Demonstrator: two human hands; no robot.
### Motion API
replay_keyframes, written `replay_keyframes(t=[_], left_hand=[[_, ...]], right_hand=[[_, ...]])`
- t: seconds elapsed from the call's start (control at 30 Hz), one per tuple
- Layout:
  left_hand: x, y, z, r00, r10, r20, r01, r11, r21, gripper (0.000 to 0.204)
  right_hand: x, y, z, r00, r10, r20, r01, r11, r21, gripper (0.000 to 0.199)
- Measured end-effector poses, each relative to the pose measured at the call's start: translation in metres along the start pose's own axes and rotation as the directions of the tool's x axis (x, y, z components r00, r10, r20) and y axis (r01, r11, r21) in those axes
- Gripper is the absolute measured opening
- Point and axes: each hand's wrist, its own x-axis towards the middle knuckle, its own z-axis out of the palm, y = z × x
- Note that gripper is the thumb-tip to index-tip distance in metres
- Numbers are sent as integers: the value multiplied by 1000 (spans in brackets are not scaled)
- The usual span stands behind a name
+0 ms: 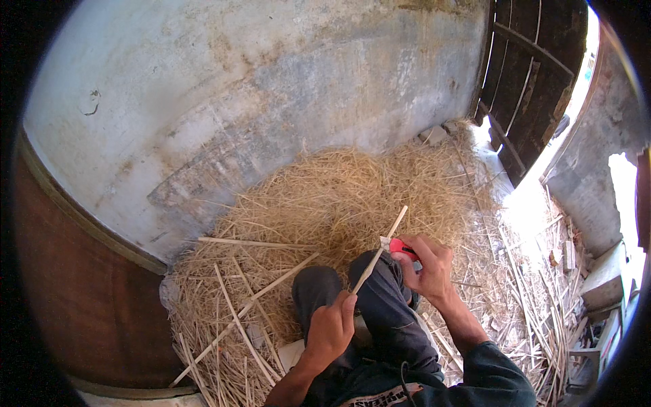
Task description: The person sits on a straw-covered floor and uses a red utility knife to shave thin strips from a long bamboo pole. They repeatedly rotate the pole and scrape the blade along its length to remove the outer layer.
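Observation:
A thin pale strip, likely bamboo or wood, slants up and to the right across my knees. Its lower end sits in my left hand, which is closed around it with the thumb along the top. My right hand grips a red utility knife near the strip's upper part. The knife's blade end meets the strip, with the strip's tip sticking out beyond it. Part of the knife's body is hidden by my fingers.
A heap of straw-like shavings spreads before my knees to the stained wall. Several long pale strips lie at left, more at right. A dark plank door stands at the far right, a brown panel at left.

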Motion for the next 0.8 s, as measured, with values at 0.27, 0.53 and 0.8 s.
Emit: replay_keyframes(t=[0.27, 0.53, 0.8], left_hand=[[-8, -4, -8, 997, 15, 81, -19, 998, 59, 30], [-22, -23, -4, 999, -42, 18, 43, 999, -34, 37], [7, 0, -9, 995, -4, -100, -15, 982, -186, 45]], right_hand=[[11, 20, -16, 982, 104, -160, -115, 992, -57, 17], [18, 48, -42, 956, 268, -120, -270, 963, 2, 18], [-15, -16, 1, 989, 30, 142, -57, 981, 187, 26]])
